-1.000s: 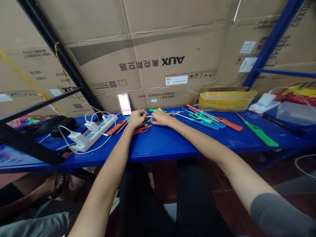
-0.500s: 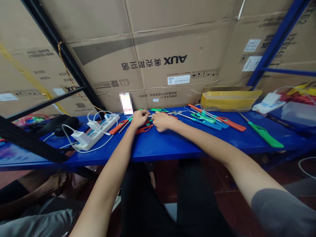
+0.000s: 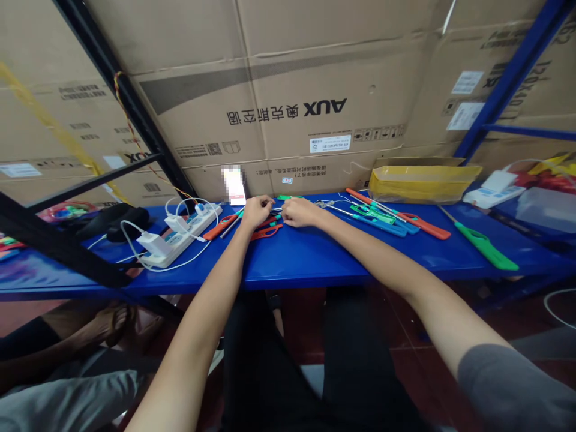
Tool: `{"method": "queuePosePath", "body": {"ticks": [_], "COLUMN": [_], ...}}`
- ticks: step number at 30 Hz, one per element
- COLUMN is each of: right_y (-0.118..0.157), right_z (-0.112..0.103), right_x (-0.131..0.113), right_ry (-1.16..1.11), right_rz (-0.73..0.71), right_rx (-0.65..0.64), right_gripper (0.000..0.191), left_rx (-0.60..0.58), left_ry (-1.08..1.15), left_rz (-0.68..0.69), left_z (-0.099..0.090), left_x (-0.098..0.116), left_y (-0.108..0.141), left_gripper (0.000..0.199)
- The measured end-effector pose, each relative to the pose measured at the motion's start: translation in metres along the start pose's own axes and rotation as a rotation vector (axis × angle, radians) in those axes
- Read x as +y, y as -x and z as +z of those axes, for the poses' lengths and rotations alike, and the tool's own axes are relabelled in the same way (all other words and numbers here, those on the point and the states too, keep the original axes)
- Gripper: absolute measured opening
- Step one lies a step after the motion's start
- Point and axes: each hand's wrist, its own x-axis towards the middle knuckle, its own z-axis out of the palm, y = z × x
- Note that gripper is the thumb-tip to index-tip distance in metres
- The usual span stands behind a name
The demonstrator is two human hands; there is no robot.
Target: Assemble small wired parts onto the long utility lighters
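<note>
Both hands work close together over a blue shelf [image 3: 306, 258]. My left hand [image 3: 257, 211] has its fingers curled and pinched above a small pile of lighter parts. Close on its right, my right hand [image 3: 299, 212] is closed, knuckles up. Whatever the fingers hold is hidden or too small to make out. Just below them lies an orange lighter handle [image 3: 267, 232], with a green piece [image 3: 288, 197] behind. An orange long-necked lighter [image 3: 219, 227] rests left of my left hand. To the right lie blue lighters [image 3: 382, 225], an orange lighter [image 3: 425, 225] and a green lighter [image 3: 486, 246].
A white power strip [image 3: 182, 237] with plugged-in chargers and loose cables stands at left. A lit phone [image 3: 234, 187] leans on the cardboard [image 3: 288, 72] behind. A yellow-taped box [image 3: 423, 185] sits at back right. Another person's foot [image 3: 108, 324] shows below left.
The view has shifted slightly. My right hand has drawn a little away from my left, widening the gap between the fingers. The lighters lie as before.
</note>
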Motion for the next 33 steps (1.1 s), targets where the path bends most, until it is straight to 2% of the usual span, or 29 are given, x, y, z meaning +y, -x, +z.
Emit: {"method": "queuePosePath", "body": {"ticks": [3,9,22,27,33], "right_y": [0.0,0.006,0.006,0.006,0.003], "right_z": [0.001,-0.003,0.014,0.015,0.02], "right_x": [0.008,0.023,0.036,0.038,0.039], "right_ry": [-0.005,0.011,0.015,-0.043,-0.167], "right_rz": [-0.016,0.099,0.075,0.053,0.1], "right_rx": [0.025,0.142,0.2,0.209,0.224], "right_gripper": [0.016,0.017,0.021,0.015,0.018], "left_rx": [-0.023,-0.045,-0.081,-0.111,-0.091], "left_ry": [0.019,0.096,0.189,0.189,0.173], "left_rz": [0.051,0.154,0.179,0.198,0.177], "left_z": [0.001,0.003,0.014,0.014,0.012], "left_x": [0.001,0.005,0.012,0.011,0.006], "left_y": [0.001,0.0,0.004,0.002,0.002], "left_gripper": [0.033,0.024,0.019,0.022,0.02]}}
